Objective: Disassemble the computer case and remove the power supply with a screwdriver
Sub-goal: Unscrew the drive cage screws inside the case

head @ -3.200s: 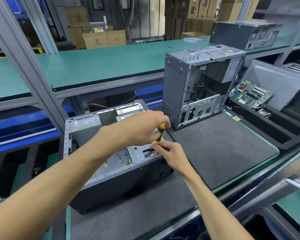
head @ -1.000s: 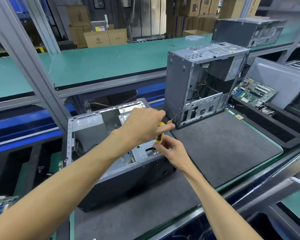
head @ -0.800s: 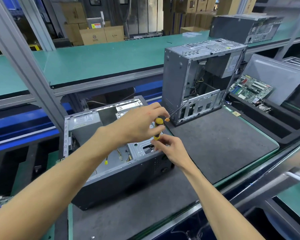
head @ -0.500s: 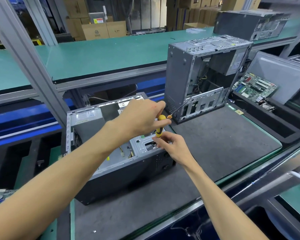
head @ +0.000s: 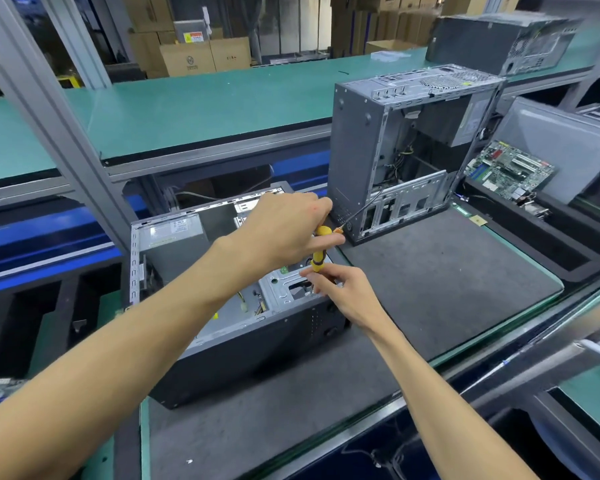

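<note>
Computer case (head: 222,327) lies open on its side on the grey mat of the tabletop (head: 430,289), power supply (head: 174,244) still seated at its far-left end. Your left hand (head: 288,233) grips the yellow screwdriver (head: 321,249) upright over the drive bracket (head: 284,289); your right hand (head: 340,289) pinches its lower shaft. You seem mid-screw; next, keep the tip seated and turn.
</note>
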Demonstrator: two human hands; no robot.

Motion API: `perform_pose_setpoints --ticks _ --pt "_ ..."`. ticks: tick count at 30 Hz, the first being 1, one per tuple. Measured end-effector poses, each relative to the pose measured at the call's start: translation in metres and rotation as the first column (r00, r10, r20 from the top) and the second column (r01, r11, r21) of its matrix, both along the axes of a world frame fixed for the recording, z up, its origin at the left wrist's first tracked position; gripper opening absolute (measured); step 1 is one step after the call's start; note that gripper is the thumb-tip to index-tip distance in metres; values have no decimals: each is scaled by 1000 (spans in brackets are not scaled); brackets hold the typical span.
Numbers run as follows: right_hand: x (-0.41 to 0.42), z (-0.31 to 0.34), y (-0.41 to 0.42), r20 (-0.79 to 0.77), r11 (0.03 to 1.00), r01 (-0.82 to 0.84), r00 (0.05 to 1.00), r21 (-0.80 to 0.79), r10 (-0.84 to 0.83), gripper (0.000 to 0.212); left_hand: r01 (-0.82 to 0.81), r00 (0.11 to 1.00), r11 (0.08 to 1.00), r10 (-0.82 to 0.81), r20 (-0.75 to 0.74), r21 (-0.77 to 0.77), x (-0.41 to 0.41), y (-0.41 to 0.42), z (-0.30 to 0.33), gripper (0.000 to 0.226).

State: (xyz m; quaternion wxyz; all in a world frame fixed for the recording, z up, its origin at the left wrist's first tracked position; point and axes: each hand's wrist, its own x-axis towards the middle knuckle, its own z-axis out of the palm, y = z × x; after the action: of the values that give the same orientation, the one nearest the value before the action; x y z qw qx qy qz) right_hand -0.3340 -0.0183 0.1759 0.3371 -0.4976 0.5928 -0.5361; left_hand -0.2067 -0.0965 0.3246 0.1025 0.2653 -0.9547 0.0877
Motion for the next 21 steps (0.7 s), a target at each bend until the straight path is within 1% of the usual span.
perform_pose_setpoints --ticks 1,3,4,5,7,8,11,12,13,14,15,16,17,18,19,20,21 --pt "0 1 1 6 1000 -2 1000 5 2 15 37 999 997 -36 -21 62 1 0 0 38" --pt "-2 1 1 13 1000 -4 1000 17 4 15 165 984 947 -140 -106 275 4 0 1 27" --pt "-3 0 1 17 1000 -3 1000 24 3 15 220 974 911 -183 -135 349 6 -1 3 24" --pt "-3 -1 1 18 1000 -3 1000 28 3 15 250 967 894 -209 -147 372 8 -2 5 22" --pt "-3 -2 -1 8 1000 -1 1000 23 0 14 203 978 924 -176 -111 323 7 -5 6 15" --pt "-2 -2 -1 -2 1000 5 1000 15 -5 14 147 988 949 -130 -80 277 5 -5 5 17" --pt "0 -2 -1 -2 1000 7 1000 -4 -7 11 -17 1000 996 18 -10 83 0 -6 0 40" --pt "0 -1 -1 7 1000 2 1000 -2 -2 12 -28 999 999 29 -20 36 0 -6 -2 44" --pt "1 -1 0 15 1000 -3 1000 0 3 13 -12 999 1000 13 -41 26 2 -7 -4 43" --pt "1 0 0 18 1000 -7 1000 1 7 14 34 997 997 -29 -73 69 3 -7 -5 39" --pt "1 1 0 15 1000 -8 1000 4 8 15 106 989 981 -87 -120 162 6 -7 -6 31" --pt "0 1 0 12 1000 -5 1000 9 5 16 180 976 948 -139 -168 261 8 -7 -5 23" --pt "0 1 0 9 1000 -2 1000 12 2 16 242 963 912 -184 -198 331 10 -8 -4 20" --pt "0 1 1 6 1000 0 1000 12 0 15 274 956 893 -212 -203 358 11 -9 -3 20" --pt "0 0 0 2 1000 0 1000 9 0 14 267 959 898 -212 -187 351 11 -10 -2 18" --pt "0 1 0 -1 1000 2 1000 3 -2 13 232 969 916 -186 -164 327 10 -9 -2 14" --pt "1 1 0 0 1000 7 1000 -3 -7 12 180 980 940 -145 -138 291 9 -8 0 17"
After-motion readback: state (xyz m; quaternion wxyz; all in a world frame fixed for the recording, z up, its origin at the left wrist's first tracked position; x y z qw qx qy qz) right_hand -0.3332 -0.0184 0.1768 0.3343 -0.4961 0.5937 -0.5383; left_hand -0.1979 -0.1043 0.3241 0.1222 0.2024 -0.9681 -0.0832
